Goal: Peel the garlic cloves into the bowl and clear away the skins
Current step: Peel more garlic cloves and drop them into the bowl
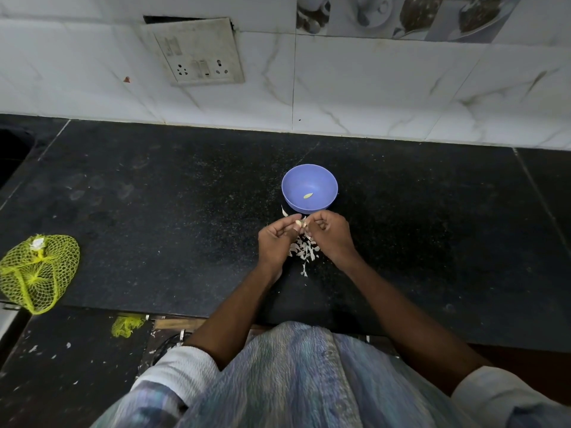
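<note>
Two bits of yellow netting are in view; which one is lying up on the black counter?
The large yellow mesh bag at the counter's left edge, with a white tag at its knot. The small yellow mesh scrap lies lower, beyond the counter's front edge.

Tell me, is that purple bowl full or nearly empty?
Nearly empty. The purple bowl stands upright on the black counter, and only one peeled clove lies on its bare bottom.
</note>
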